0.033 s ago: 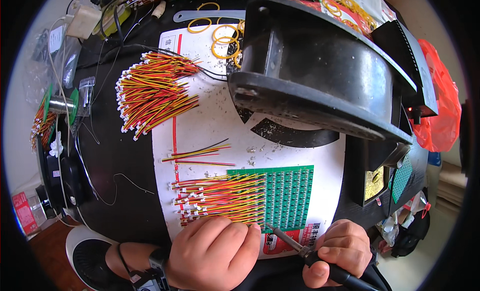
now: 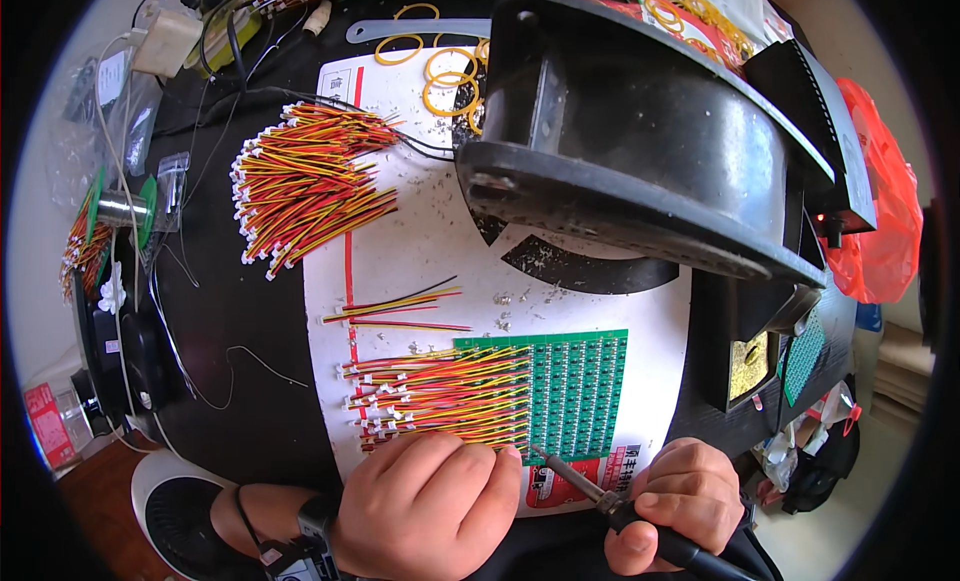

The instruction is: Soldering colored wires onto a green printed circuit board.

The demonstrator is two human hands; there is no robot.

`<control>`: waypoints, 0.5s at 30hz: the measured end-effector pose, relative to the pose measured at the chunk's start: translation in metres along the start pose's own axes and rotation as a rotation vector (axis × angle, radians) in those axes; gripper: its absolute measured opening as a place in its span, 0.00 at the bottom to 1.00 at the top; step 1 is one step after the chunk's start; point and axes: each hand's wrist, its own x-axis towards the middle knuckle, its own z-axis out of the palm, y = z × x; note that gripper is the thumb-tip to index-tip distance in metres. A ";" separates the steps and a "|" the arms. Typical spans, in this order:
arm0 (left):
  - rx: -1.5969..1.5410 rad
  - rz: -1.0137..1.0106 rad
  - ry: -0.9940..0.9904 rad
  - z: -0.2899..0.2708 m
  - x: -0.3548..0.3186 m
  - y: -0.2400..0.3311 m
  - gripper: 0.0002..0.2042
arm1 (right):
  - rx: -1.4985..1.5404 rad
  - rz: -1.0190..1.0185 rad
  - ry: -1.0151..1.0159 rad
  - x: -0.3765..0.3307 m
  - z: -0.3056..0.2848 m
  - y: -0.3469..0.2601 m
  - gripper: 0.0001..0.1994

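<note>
A green circuit board panel [image 2: 578,396] lies on the white sheet in front of me, with rows of small pads. Red, yellow and black wires [image 2: 440,396] with white plugs run side by side onto its left half. My left hand [image 2: 430,506] is closed at the board's lower left, thumb and fingertips pinched at the lowest wires; the exact grip is partly hidden. In my right hand [image 2: 690,496] is a soldering iron [image 2: 578,477], held by its black handle. Its tip touches or nearly touches the board beside my left fingertips.
Above lie a few loose wires [image 2: 400,306] and a big pile of plugged wires [image 2: 310,186]. A large black round housing [image 2: 640,141] overhangs the sheet. At right stands a holder with yellow tip-cleaning material [image 2: 748,366]; at left, a solder spool [image 2: 122,209]. Rubber bands [image 2: 450,81] lie behind.
</note>
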 end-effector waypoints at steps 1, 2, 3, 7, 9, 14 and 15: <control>0.002 -0.005 -0.002 0.000 -0.001 0.000 0.09 | 0.017 0.013 -0.009 0.000 0.001 0.000 0.13; 0.009 -0.001 -0.007 0.000 0.000 -0.001 0.09 | 0.016 0.014 -0.009 0.000 0.001 0.000 0.13; 0.018 0.001 -0.014 0.000 -0.001 -0.001 0.10 | 0.019 0.017 -0.026 0.000 0.002 0.001 0.13; 0.007 0.014 -0.001 -0.001 0.001 -0.001 0.10 | 0.006 0.009 -0.073 0.006 -0.003 -0.005 0.11; 0.000 0.016 0.007 -0.002 0.002 0.000 0.11 | 0.011 -0.026 -0.115 0.012 -0.009 -0.004 0.12; 0.002 0.016 0.016 0.002 0.000 -0.002 0.11 | 0.145 -0.100 -0.160 0.026 -0.007 0.000 0.08; 0.003 0.015 0.018 0.002 0.000 -0.002 0.11 | 0.146 -0.103 -0.155 0.026 -0.006 0.001 0.08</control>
